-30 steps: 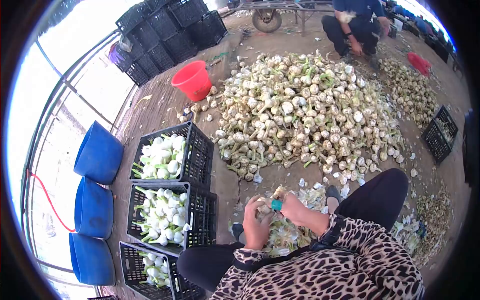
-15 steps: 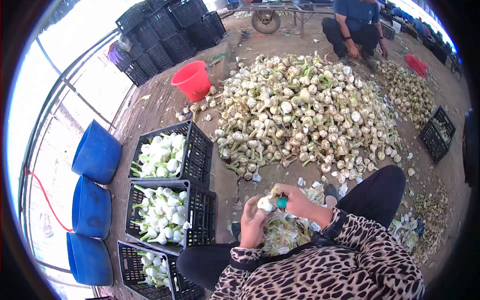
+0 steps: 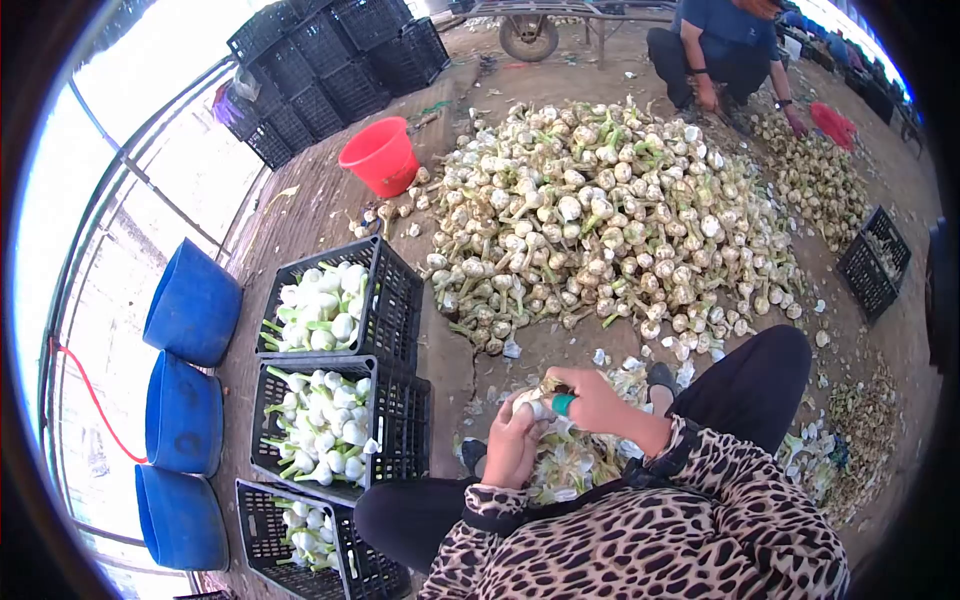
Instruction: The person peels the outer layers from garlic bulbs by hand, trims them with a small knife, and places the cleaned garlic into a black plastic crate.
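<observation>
A whitish garlic bulb (image 3: 533, 400) sits between my two hands, above my lap. My left hand (image 3: 511, 446) is closed round its near left side, the fingertips covering part of it. From the right, my right hand (image 3: 600, 403) pinches the bulb's outer skin and top, with a green band (image 3: 563, 404) showing at its thumb. Loose peeled skins (image 3: 580, 460) lie below the hands, between my legs. Ahead of them rises a large heap of unpeeled garlic (image 3: 610, 220) with stalks on.
Black crates of cleaned white garlic (image 3: 400, 325) line my left side, and blue tubs (image 3: 190, 415) stand beyond them. A red bucket (image 3: 385, 165) is left of the heap. Across it squats another person (image 3: 715, 60) by a smaller garlic pile (image 3: 820, 185). Stacked crates (image 3: 340, 80) stand behind.
My hands have drawn closer together, and the left fingers cover more of the bulb. The other person has bent forward, one hand reaching out to the smaller pile.
</observation>
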Demonstrator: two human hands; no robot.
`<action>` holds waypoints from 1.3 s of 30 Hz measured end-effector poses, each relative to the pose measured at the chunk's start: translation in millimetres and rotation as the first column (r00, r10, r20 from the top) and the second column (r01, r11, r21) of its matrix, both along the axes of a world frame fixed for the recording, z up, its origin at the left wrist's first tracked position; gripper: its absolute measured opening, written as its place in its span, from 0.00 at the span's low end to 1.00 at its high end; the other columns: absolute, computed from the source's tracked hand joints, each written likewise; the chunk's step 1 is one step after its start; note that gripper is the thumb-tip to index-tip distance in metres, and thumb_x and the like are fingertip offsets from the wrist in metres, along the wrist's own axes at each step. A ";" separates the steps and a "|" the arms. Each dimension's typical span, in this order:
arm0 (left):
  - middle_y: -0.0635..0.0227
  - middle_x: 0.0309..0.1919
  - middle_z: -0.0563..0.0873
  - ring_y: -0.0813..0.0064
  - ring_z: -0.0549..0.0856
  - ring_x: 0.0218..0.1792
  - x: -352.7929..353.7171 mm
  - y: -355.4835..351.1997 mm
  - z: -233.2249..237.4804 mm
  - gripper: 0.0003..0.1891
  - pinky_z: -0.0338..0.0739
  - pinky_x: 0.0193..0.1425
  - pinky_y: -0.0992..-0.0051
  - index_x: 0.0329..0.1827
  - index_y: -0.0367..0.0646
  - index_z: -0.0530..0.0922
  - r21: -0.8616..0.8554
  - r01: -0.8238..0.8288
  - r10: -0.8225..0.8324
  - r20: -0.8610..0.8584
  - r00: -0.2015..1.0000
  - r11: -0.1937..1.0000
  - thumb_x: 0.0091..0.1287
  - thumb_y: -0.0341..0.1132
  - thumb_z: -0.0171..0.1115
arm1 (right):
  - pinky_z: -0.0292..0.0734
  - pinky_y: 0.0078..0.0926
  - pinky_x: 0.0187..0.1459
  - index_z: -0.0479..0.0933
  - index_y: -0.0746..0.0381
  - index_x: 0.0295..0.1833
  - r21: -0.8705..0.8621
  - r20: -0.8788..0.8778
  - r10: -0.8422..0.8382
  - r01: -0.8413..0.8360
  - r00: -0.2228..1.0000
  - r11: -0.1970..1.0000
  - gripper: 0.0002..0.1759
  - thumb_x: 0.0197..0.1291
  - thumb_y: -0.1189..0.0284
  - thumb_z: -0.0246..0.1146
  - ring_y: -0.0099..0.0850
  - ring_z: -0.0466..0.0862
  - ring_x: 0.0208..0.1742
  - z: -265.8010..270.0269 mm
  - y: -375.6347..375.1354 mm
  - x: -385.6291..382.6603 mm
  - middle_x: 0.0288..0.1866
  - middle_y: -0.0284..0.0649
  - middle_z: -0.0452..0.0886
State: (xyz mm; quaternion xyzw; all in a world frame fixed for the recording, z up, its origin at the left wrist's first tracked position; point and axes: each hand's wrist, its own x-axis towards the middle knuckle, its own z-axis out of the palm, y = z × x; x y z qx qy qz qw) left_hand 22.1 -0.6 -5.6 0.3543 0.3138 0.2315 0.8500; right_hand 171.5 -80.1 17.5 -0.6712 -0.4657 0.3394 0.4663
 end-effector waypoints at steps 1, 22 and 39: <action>0.65 0.50 0.79 0.72 0.81 0.48 -1.6 1.2 -2.5 0.22 0.80 0.48 0.74 0.59 0.40 0.69 -0.074 0.039 -0.033 0.086 0.996 0.997 0.69 0.45 0.56 | 0.75 0.28 0.36 0.74 0.69 0.52 -0.002 -0.176 0.019 -0.020 0.984 1.000 0.17 0.60 0.72 0.60 0.29 0.82 0.37 0.0 -1.1 3.2 0.38 0.37 0.82; 0.61 0.52 0.77 0.66 0.80 0.51 -15.1 9.2 9.9 0.24 0.76 0.56 0.69 0.58 0.39 0.68 -0.107 -0.055 0.083 0.283 0.955 0.993 0.61 0.35 0.64 | 0.76 0.39 0.43 0.76 0.61 0.51 -0.015 0.330 0.223 -0.232 0.917 0.973 0.17 0.53 0.72 0.60 0.49 0.80 0.44 -6.9 -15.1 6.9 0.45 0.47 0.80; 0.59 0.49 0.79 0.69 0.81 0.48 -22.7 5.2 14.7 0.23 0.78 0.50 0.74 0.57 0.32 0.68 -0.106 0.132 -0.115 0.154 0.981 0.986 0.63 0.37 0.60 | 0.73 0.39 0.41 0.70 0.63 0.40 0.168 0.472 0.011 -0.103 0.881 0.980 0.12 0.46 0.80 0.58 0.47 0.78 0.40 11.7 12.2 6.2 0.33 0.45 0.76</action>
